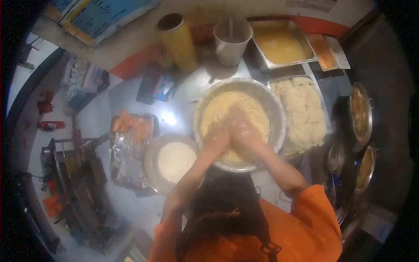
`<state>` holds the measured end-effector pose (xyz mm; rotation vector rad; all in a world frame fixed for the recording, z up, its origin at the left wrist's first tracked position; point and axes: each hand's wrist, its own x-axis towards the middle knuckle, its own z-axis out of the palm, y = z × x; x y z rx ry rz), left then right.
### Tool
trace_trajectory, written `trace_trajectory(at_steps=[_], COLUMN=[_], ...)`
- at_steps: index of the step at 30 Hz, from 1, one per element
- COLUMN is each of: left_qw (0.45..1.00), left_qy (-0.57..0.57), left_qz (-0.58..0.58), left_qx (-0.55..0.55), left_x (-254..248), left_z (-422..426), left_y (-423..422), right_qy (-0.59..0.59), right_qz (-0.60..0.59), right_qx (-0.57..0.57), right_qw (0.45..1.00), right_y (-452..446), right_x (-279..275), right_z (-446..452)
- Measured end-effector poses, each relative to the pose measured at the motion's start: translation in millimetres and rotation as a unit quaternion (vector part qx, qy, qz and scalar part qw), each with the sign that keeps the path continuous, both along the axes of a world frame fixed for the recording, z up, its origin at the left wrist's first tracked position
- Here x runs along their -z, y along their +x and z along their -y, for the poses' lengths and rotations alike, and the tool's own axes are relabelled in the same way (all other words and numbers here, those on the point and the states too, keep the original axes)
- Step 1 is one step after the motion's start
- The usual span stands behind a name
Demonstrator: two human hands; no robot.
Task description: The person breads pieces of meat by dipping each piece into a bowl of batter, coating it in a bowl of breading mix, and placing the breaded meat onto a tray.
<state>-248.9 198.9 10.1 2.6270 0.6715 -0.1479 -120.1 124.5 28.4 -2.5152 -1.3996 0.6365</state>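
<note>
A large metal bowl (pixel 277 109) holds pale yellow crumbly flour or breading. Both hands are inside it, side by side near its middle. My left hand (pixel 218 136) is lowered into the crumbs, its fingers blurred and partly buried. Beside it, my right hand (pixel 242 129) is dusted with crumbs, and its fingers are also blurred. Whether either hand holds something under the crumbs cannot be made out. Left of this bowl, a smaller metal bowl (pixel 150 163) contains white powder. On the right, a tray (pixel 325 105) is heaped with pale breaded pieces.
At the left is a foil-lined tray (pixel 124 159) with orange pieces of food (pixel 131 125). Along the back stand a yellow container (pixel 181 48), a white pitcher (pixel 231 48) and a metal pan (pixel 283 65) of yellow liquid. Round metal strainers or pans (pixel 361 113) hang at the right.
</note>
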Motion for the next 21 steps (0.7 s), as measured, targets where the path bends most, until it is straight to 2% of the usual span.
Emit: trace_trajectory(at_steps=[1, 4, 5, 7, 8, 10, 12, 14, 16, 20, 21], left_qw=[1.000, 0.998, 0.999, 0.998, 0.997, 0.972, 0.964, 0.950, 0.943, 0.938, 0.939], left_qy=[-0.003, 0.046, 0.041, -0.046, -0.051, -0.059, 0.044, -0.112, -0.111, -0.147, -0.159], left_qz=[-0.013, 0.031, 0.030, 0.042, 0.040, 0.206, 0.256, 0.227, 0.252, 0.255, 0.250], left_qx=[-0.006, 0.004, 0.000, -0.024, -0.028, -0.093, -0.063, -0.183, -0.186, -0.181, -0.176], left_x=[21, 24, 12, -23, -22, -16, -32, -59, -57, -34, -22], left_z=[4, 5, 5, -13, -14, -21, -23, -28, -28, -29, -29], left_y=[-1, -6, -12, -13, -21, -36, -40, -34, -37, -40, -39], right_qy=[0.123, 0.071, 0.003, -0.066, -0.100, -0.082, -0.072, -0.057, 0.024, -0.018, 0.096], right_qz=[0.162, 0.196, 0.044, 0.173, 0.235, -0.012, -0.045, -0.074, -0.094, -0.065, -0.160], right_qx=[-0.113, -0.244, -0.108, -0.133, -0.146, -0.006, -0.021, -0.039, -0.027, -0.004, 0.061], right_qw=[0.973, 0.947, 0.993, 0.974, 0.956, 0.997, 0.996, 0.995, 0.995, 0.998, 0.980], right_y=[8, 30, 44, 49, 51, 43, 52, 67, 75, 57, 42], right_x=[27, 16, 7, 10, 11, -7, 7, 10, 6, -65, -73], right_z=[8, 12, 1, -6, -9, -23, -22, -24, -22, -20, -9])
